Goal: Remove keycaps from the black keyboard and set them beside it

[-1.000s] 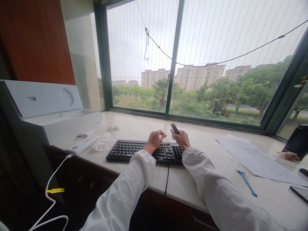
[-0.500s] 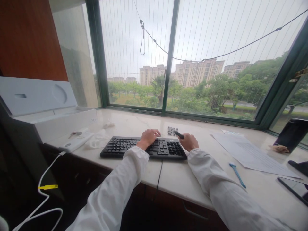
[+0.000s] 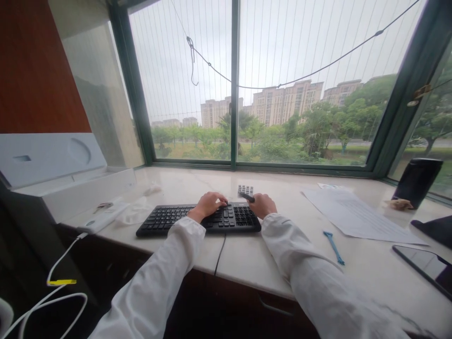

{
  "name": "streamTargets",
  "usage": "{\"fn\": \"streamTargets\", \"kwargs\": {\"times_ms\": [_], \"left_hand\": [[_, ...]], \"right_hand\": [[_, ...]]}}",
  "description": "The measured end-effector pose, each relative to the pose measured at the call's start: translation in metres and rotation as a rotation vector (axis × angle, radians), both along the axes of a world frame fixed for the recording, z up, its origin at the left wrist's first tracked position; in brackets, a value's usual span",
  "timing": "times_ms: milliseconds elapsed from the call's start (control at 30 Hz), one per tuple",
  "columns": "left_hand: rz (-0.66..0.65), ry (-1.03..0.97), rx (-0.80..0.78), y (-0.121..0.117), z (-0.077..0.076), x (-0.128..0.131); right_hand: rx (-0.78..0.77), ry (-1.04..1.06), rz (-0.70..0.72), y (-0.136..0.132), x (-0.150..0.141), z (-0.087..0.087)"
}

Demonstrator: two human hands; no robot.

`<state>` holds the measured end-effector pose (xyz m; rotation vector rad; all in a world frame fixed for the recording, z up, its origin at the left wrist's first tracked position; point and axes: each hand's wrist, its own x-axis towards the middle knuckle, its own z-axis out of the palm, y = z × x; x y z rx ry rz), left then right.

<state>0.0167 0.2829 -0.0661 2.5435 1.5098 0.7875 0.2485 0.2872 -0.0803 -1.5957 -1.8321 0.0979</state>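
Note:
A black keyboard (image 3: 165,219) lies on the pale stone counter, and its number pad (image 3: 245,215) shows a bare grid without keycaps. My left hand (image 3: 209,205) rests over the keyboard's middle, with its fingers apart near the back edge. My right hand (image 3: 264,205) is closed around a slim black pen-like tool (image 3: 247,196) just beyond the keyboard's right back corner. The tool's tip points left, over several loose grey keycaps (image 3: 244,189) laid in rows behind the keyboard. What the tool is exactly cannot be made out.
To the left stand an open white box (image 3: 88,188), a white power strip (image 3: 102,218) and crumpled clear plastic (image 3: 134,214). On the right are printed paper (image 3: 353,212), a blue tool (image 3: 334,247), a phone (image 3: 423,268) and an upright black object (image 3: 416,183). A window borders the back.
The view has shifted, so the counter and its things sit farther left. The tool in my right hand has swung lower and flatter. My left hand stays over the keyboard.

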Motion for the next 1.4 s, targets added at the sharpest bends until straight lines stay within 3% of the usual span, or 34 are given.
{"fn": "streamTargets", "kwargs": {"times_ms": [233, 367, 567, 733, 900, 1133, 1400], "left_hand": [[0.0, 0.081, 0.099, 0.006, 0.005, 0.004], [0.027, 0.067, 0.14, 0.03, 0.018, 0.006], [0.103, 0.127, 0.032, 0.101, 0.031, 0.019], [0.217, 0.173, -0.081, 0.153, 0.017, 0.037], [0.244, 0.203, -0.198, 0.181, 0.0, 0.052], [0.23, 0.233, -0.179, 0.202, -0.012, 0.067], [0.225, 0.238, -0.2, 0.205, -0.014, 0.066]], "right_hand": [[-0.02, 0.35, -0.063, 0.013, 0.014, -0.009], [-0.089, 0.134, -0.162, 0.015, 0.021, -0.006], [-0.187, -0.181, -0.191, 0.012, 0.02, 0.0], [-0.225, -0.293, -0.188, 0.007, 0.016, 0.005], [-0.202, -0.325, -0.176, 0.001, 0.009, 0.011], [-0.206, -0.353, -0.163, 0.001, 0.004, 0.012], [-0.208, -0.354, -0.15, -0.001, 0.001, 0.013]]}}
